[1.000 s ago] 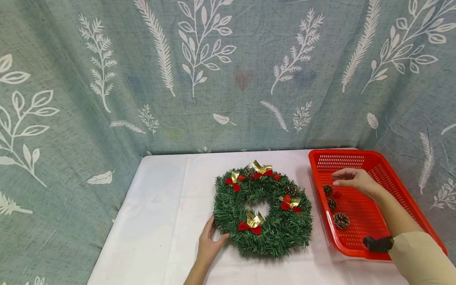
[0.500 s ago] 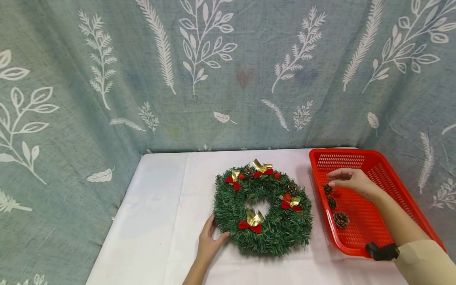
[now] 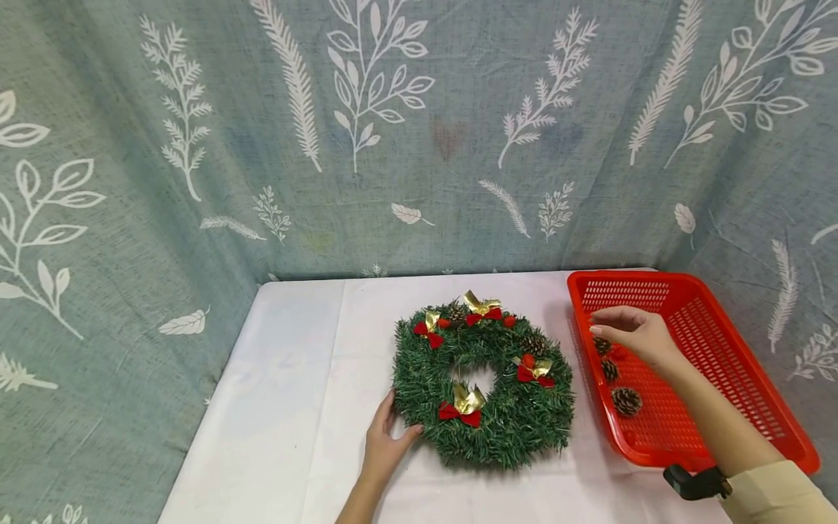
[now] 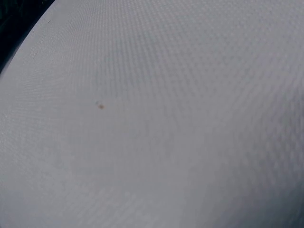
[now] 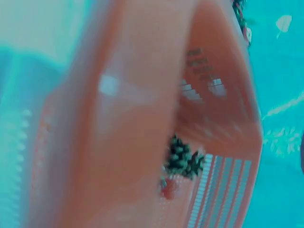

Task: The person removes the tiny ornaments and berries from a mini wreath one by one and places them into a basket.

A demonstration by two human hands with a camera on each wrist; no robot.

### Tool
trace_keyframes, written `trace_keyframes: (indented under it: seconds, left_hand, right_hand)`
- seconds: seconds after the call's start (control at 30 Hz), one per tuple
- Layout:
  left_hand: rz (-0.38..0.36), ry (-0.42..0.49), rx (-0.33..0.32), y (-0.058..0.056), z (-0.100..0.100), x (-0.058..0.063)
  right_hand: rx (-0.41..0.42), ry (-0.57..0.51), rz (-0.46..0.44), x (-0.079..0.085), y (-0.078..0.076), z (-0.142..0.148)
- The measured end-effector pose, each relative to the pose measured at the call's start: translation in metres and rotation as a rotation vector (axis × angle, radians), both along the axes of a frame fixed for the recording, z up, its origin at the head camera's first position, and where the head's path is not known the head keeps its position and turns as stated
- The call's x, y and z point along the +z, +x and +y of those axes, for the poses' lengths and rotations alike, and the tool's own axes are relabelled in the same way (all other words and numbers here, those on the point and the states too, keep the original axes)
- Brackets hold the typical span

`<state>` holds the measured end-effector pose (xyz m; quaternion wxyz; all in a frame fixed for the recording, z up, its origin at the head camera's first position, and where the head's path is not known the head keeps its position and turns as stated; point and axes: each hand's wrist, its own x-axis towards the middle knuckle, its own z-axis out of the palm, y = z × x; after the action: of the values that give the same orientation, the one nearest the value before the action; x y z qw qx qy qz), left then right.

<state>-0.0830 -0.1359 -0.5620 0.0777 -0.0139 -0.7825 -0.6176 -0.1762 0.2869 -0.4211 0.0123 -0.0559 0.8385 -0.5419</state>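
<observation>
While the left grip [image 3: 386, 444], spread apart, only touches the wreath [image 3: 520, 433] on the bench [image 3: 288, 415], a sideways nudge could slide it; right grip [image 3: 638, 336] over basket [image 3: 710, 327], cannot tell if clamped.

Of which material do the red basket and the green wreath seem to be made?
The red basket looks like glossy moulded plastic: shiny rim, regular rows of slots. The green wreath seems made of thin, mostly matte plastic needles, since its strands look uniform.

No readable text, no labels, brands, numbers, signs
</observation>
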Motion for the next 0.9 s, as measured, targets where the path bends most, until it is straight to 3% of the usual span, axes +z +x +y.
trace_keyframes:
  seconds: [0.17, 0.33, 0.53, 0.6, 0.9]
  left_hand:
    - [-0.030, -0.001, 0.003, 0.001, 0.000, 0.001]
    - [-0.013, -0.013, -0.002, 0.000, 0.000, -0.002]
    - [-0.018, 0.002, 0.020, -0.006, -0.003, -0.026]
    - [-0.025, -0.005, 0.024, -0.007, -0.004, -0.030]
    - [-0.004, 0.015, 0.014, -0.008, -0.002, -0.028]
  right_hand:
    - [-0.069, -0.056, 0.060, -0.005, 0.005, -0.013]
    - [-0.138, -0.104, 0.165, -0.010, 0.012, -0.027]
    - [-0.276, -0.091, 0.262, -0.014, 0.020, -0.049]
    - [-0.316, -0.133, 0.300, -0.018, 0.021, -0.057]
    - [-0.482, -0.281, 0.388, -0.031, 0.024, -0.082]
